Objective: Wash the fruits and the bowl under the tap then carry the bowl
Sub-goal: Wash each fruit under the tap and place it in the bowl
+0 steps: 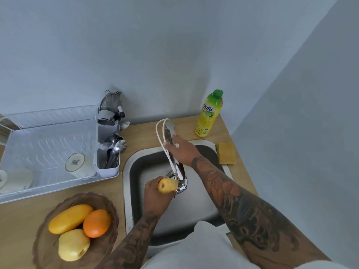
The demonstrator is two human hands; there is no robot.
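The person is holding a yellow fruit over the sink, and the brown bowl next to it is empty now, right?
Not quite. The left hand does hold a yellow fruit over the sink, but the head view shows the brown bowl is not empty: it still has three fruits in it, a long yellow one, an orange one and a pale yellow one.

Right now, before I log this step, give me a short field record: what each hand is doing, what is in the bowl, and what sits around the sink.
left hand: holds a yellow fruit at the tap spout over the sink
right hand: on the tap, near its lever
water: flow cannot be told
bowl: brown, on the counter left of the sink, unwashed position
bowl contents: mango, orange, yellow apple
behind sink: dish soap bottle, sponge
left counter: dish rack with cutlery holder
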